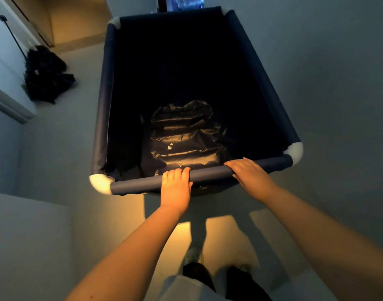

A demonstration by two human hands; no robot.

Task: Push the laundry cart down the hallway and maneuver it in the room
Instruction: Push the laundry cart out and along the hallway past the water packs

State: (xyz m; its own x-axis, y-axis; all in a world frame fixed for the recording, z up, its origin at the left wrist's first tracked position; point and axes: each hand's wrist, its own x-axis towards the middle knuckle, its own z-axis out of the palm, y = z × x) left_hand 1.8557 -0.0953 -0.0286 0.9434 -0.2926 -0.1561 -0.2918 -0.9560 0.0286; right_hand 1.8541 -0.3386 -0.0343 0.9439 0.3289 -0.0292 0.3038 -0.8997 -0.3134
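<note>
The laundry cart [103, 118] is a deep dark-blue fabric bin with padded rails and white corner joints, filling the middle of the head view. Its inside looks dark, with only wrinkled shiny lining at the bottom. My left hand [176, 186] curls over the near rail slightly left of its middle. My right hand [250, 173] lies over the same rail further right, close to the white corner. Both arms stretch forward from the bottom of the view.
Pale carpet covers the floor. A dark bag or heap of cloth [46, 78] lies at the left wall beside a thin black pole. A white door frame [10, 105] juts out on the left. A lit doorway [77, 20] opens ahead to the left. A wall runs along the right.
</note>
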